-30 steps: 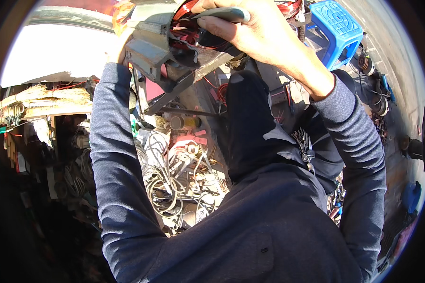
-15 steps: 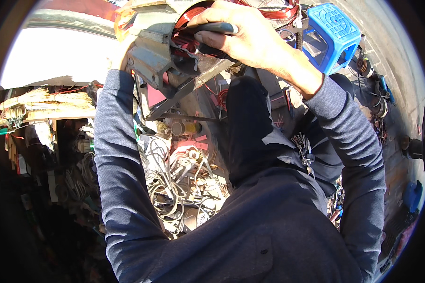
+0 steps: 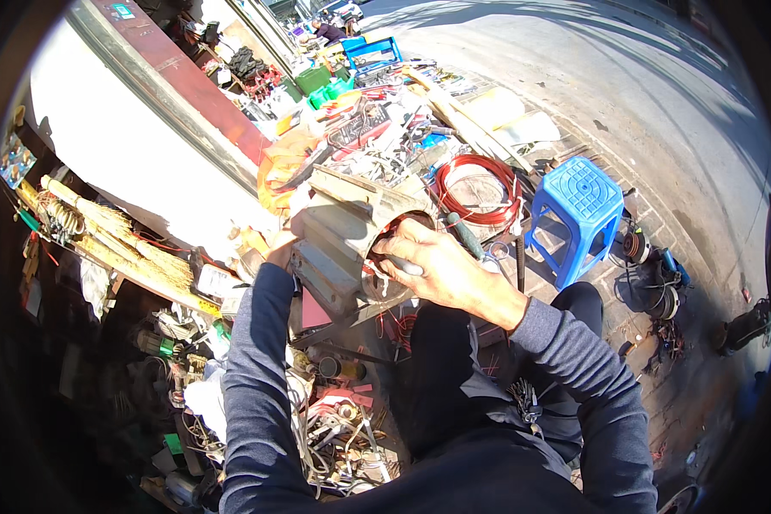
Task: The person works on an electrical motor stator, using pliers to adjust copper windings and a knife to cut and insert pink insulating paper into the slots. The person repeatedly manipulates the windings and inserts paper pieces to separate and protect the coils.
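Observation:
A grey ribbed motor housing (image 3: 338, 224) lies on its side in front of me, its round open end toward the right. Inside that opening, reddish winding wire shows in part. My right hand (image 3: 441, 267) is at the opening, fingers closed around a smooth grey tool handle (image 3: 405, 266); the tool's other end is hidden in the housing. My left hand (image 3: 280, 248) lies against the housing's left side, its fingers out of sight behind the metal.
A coil of red wire (image 3: 514, 199) lies beyond the housing. The blue plastic stool (image 3: 581, 187) stands at right. Tangled cables and scraps (image 3: 351, 428) cover the ground below. Straw brooms (image 3: 137, 244) lie at left. A cluttered heap of tools (image 3: 360, 128) stretches behind.
The view has tilted up, so the housing and both hands appear lower and the street and heap behind show. My right hand stays at the opening with the tool.

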Motion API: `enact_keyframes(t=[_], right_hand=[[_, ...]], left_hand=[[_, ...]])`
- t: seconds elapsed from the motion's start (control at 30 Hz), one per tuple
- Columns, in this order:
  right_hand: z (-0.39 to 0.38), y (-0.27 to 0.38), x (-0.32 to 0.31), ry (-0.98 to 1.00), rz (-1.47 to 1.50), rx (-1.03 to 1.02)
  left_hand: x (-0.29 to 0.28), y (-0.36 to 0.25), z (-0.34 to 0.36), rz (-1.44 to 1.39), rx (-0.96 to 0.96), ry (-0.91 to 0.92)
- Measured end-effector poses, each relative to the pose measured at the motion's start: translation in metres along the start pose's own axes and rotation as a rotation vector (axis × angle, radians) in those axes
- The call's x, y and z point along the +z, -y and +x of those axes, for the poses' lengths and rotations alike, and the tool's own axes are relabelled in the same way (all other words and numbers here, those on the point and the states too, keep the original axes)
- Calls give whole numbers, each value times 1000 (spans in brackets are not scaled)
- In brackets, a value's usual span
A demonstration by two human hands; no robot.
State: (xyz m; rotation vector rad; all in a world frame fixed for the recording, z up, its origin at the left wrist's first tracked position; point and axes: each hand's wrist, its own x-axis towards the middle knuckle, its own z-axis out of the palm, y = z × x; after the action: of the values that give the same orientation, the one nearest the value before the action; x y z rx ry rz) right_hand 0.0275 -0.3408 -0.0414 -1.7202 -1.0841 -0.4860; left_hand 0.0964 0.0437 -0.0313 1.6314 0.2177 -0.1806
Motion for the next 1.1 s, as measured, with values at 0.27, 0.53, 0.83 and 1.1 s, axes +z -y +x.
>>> enact_keyframes(t=[0.27, 0.53, 0.83, 1.1], right_hand=[[5, 6, -7, 40, -19, -20], [9, 20, -16, 104, -97, 45], [26, 37, -36, 115, -168, 21], [45, 56, -60, 155, -164, 283]], left_hand=[[8, -5, 31, 1, -20, 69], [0, 1, 30, 13, -19, 98], [-28, 15, 32, 22, 7, 105], [-29, 11, 7, 3, 64, 37]])
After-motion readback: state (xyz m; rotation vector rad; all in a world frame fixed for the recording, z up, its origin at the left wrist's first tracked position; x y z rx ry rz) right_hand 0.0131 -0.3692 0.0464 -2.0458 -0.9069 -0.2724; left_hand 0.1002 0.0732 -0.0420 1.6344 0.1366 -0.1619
